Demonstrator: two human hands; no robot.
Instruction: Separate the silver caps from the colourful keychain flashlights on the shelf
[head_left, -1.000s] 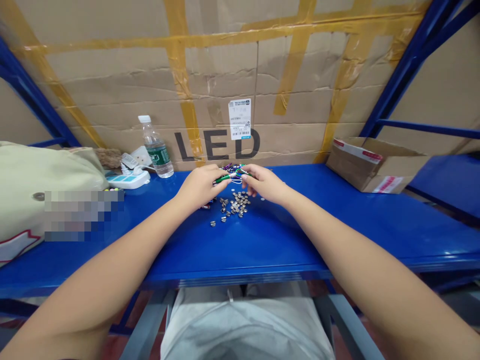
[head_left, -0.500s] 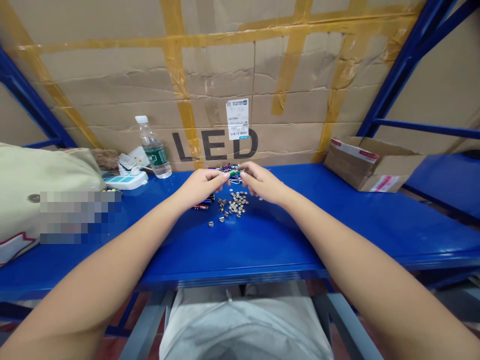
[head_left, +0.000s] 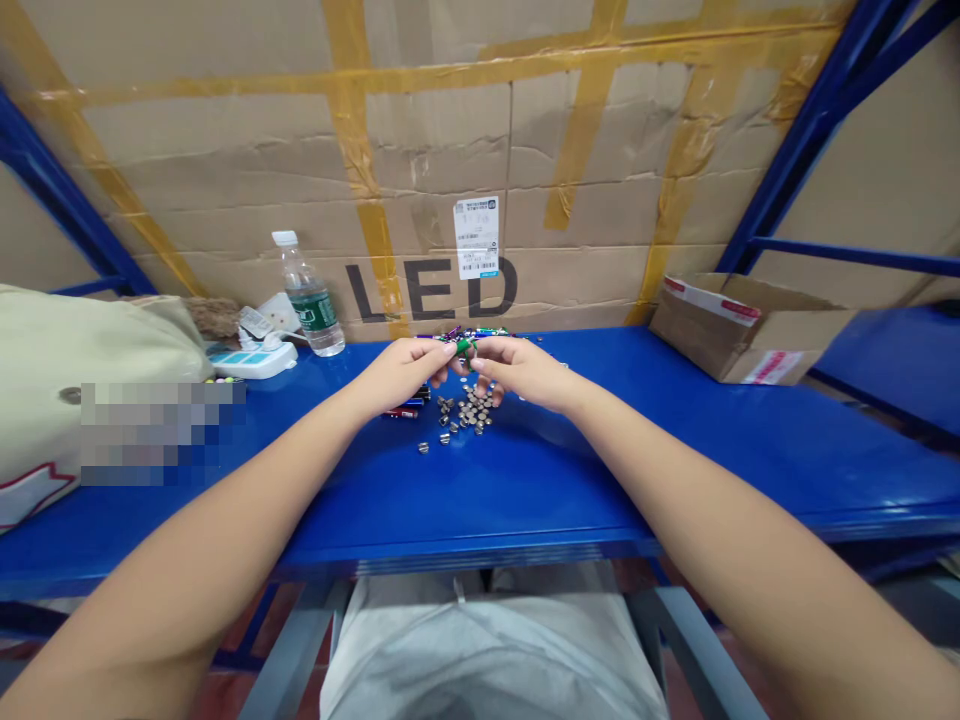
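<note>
My left hand is closed, with thumb and fingers pinching a small shiny green tube. From the other side my right hand closes its thumb and index finger on the right end of this tube; its other fingers curl down below. The fingertips partly cover the tube. Just beneath the hands lies a loose pile of small silver button cells, some of them stacked. Small red, blue and black tubes lie beside my left hand. Behind the fingers is a heap of colourful metal tubes, partly hidden.
The blue table ends at a large cardboard box standing behind it. At the left are a water bottle, a white power strip and a cream bag. An open carton stands at the right.
My right hand has turned, its lower fingers dropping toward the button cells. The green tube is now tilted and more covered by the fingertips. My left hand has hardly moved.
</note>
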